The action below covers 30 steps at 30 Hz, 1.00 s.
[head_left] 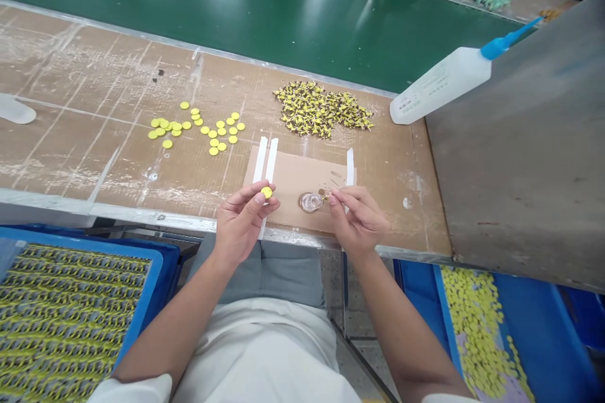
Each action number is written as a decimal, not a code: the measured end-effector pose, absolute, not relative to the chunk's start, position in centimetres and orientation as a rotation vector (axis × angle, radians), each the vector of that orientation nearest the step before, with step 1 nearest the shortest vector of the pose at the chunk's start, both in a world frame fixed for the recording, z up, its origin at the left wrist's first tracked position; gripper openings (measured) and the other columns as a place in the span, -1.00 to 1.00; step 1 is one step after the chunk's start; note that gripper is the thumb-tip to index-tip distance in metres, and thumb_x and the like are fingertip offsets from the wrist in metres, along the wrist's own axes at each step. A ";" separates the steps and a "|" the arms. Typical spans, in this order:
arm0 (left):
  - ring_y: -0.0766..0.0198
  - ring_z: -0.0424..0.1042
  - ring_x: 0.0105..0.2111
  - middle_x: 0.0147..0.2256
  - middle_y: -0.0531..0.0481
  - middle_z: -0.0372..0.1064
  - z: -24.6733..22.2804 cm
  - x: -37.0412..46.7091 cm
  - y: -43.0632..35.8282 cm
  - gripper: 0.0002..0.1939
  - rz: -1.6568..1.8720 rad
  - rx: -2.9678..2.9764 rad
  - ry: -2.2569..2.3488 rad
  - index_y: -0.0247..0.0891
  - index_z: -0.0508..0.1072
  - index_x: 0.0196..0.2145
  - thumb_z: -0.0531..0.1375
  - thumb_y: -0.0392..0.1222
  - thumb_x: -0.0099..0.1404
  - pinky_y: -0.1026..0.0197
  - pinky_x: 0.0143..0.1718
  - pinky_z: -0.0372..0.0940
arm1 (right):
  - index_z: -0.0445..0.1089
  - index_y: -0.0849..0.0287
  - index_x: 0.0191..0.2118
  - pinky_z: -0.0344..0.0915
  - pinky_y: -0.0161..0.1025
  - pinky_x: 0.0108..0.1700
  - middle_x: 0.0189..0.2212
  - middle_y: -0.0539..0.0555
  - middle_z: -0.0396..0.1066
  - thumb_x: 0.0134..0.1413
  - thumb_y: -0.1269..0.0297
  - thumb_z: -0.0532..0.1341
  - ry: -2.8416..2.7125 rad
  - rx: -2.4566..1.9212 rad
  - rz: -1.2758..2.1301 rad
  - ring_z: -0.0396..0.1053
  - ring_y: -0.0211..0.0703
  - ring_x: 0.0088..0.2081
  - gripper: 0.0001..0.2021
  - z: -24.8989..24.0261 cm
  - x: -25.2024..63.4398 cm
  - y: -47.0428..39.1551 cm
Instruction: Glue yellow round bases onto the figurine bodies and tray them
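Note:
Between thumb and fingers, my left hand [243,220] pinches a yellow disc [266,192] with small marks on its face. My right hand [357,217] is closed on a tiny yellow piece [326,197], held at the right edge of a small clear dish [311,202]. The dish rests on a cardboard sheet [293,217] with white tape strips [271,160] on it. Behind the sheet lies a pile of small yellow and dark pieces [316,110]. Loose yellow discs [214,142] are spread to the left of the pile.
A white bottle with a blue nozzle [442,85] leans by a metal panel [520,138] at right. Beyond the table runs a green belt [189,12]. Below are a blue tray of yellow pieces [70,315] at left and a bin of yellow discs [479,327] at right.

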<state>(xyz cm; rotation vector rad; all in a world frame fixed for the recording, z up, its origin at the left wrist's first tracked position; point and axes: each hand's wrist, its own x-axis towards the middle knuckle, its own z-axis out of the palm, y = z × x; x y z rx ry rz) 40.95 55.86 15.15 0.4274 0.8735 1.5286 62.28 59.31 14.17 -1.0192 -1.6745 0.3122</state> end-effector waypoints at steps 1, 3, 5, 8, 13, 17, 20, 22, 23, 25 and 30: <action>0.38 0.58 -0.34 -0.19 -0.06 0.62 15.1 40.9 55.8 -0.78 1.529 0.427 0.868 -0.18 0.68 -0.18 0.45 -0.17 0.18 0.31 -0.13 0.53 | 0.58 0.03 -0.09 0.51 -0.09 -0.27 -0.32 0.07 0.53 0.26 0.37 0.32 -1.681 -1.006 0.321 0.50 -0.06 -0.31 -0.85 14.1 62.3 59.3; 0.38 0.58 -0.33 -0.18 -0.06 0.62 15.0 40.9 55.8 -0.77 1.528 0.426 0.865 -0.18 0.68 -0.18 0.44 -0.18 0.18 0.30 -0.12 0.52 | 0.58 0.02 -0.07 0.49 -0.10 -0.27 -0.32 0.07 0.53 0.25 0.41 0.33 -1.683 -0.977 0.332 0.49 -0.07 -0.31 -0.81 14.1 62.3 59.3; 0.37 0.58 -0.33 -0.18 -0.06 0.62 15.0 40.9 55.7 -0.77 1.524 0.425 0.871 -0.17 0.68 -0.18 0.44 -0.18 0.18 0.28 -0.12 0.53 | 0.58 0.01 -0.06 0.48 -0.10 -0.27 -0.31 0.07 0.53 0.24 0.44 0.34 -1.683 -0.958 0.341 0.49 -0.08 -0.31 -0.78 14.1 62.2 59.3; 0.35 0.58 -0.33 -0.18 -0.07 0.62 15.0 40.9 55.7 -0.77 1.518 0.426 0.882 -0.17 0.67 -0.18 0.44 -0.17 0.17 0.25 -0.11 0.53 | 0.58 -0.01 -0.05 0.47 -0.09 -0.27 -0.32 0.06 0.52 0.23 0.45 0.34 -1.691 -0.951 0.342 0.48 -0.07 -0.31 -0.76 14.3 62.0 59.4; 0.35 0.58 -0.34 -0.18 -0.07 0.62 15.1 40.9 55.8 -0.78 1.521 0.427 0.873 -0.17 0.68 -0.19 0.45 -0.17 0.17 0.25 -0.12 0.53 | 0.59 0.01 -0.09 0.48 -0.10 -0.30 -0.35 0.07 0.52 0.25 0.40 0.34 -1.688 -0.972 0.313 0.49 -0.07 -0.35 -0.83 14.3 61.9 59.4; 0.38 0.58 -0.33 -0.19 -0.05 0.62 15.1 40.9 55.8 -0.80 1.530 0.429 0.840 -0.18 0.68 -0.18 0.43 -0.21 0.19 0.30 -0.13 0.53 | 0.59 0.02 -0.09 0.47 -0.11 -0.31 -0.35 0.06 0.52 0.24 0.43 0.34 -1.682 -0.966 0.308 0.48 -0.08 -0.35 -0.81 14.3 61.9 59.5; 0.39 0.59 -0.32 -0.18 -0.04 0.62 15.1 40.9 55.8 -0.80 1.529 0.434 0.828 -0.19 0.67 -0.17 0.42 -0.23 0.21 0.32 -0.11 0.52 | 0.59 0.01 -0.07 0.45 -0.12 -0.30 -0.35 0.04 0.51 0.20 0.49 0.35 -1.685 -0.930 0.311 0.47 -0.10 -0.34 -0.74 14.3 61.9 59.6; 0.39 0.59 -0.31 -0.18 -0.03 0.62 15.0 40.8 55.7 -0.80 1.530 0.437 0.826 -0.19 0.67 -0.16 0.41 -0.23 0.22 0.33 -0.11 0.52 | 0.59 0.01 -0.06 0.45 -0.13 -0.30 -0.36 0.04 0.50 0.20 0.50 0.35 -1.687 -0.926 0.311 0.47 -0.11 -0.34 -0.74 14.3 62.0 59.6; 0.39 0.59 -0.31 -0.17 -0.03 0.62 15.0 40.8 55.7 -0.79 1.532 0.437 0.825 -0.19 0.67 -0.16 0.41 -0.23 0.22 0.34 -0.11 0.52 | 0.58 0.01 -0.06 0.44 -0.13 -0.30 -0.36 0.04 0.50 0.21 0.50 0.35 -1.690 -0.928 0.312 0.46 -0.11 -0.34 -0.74 14.4 62.0 59.6; 0.39 0.59 -0.30 -0.17 -0.04 0.62 14.9 40.8 55.7 -0.80 1.534 0.437 0.825 -0.18 0.67 -0.16 0.41 -0.24 0.22 0.33 -0.10 0.52 | 0.58 0.01 -0.06 0.43 -0.13 -0.31 -0.35 0.05 0.50 0.21 0.50 0.34 -1.692 -0.931 0.314 0.46 -0.11 -0.34 -0.74 14.4 62.0 59.6; 0.39 0.59 -0.30 -0.16 -0.04 0.62 14.9 40.9 55.7 -0.79 1.532 0.434 0.826 -0.18 0.67 -0.15 0.41 -0.24 0.22 0.33 -0.09 0.52 | 0.59 -0.01 -0.04 0.41 -0.13 -0.30 -0.36 0.04 0.50 0.20 0.52 0.34 -1.690 -0.927 0.329 0.45 -0.11 -0.34 -0.71 14.3 62.0 59.5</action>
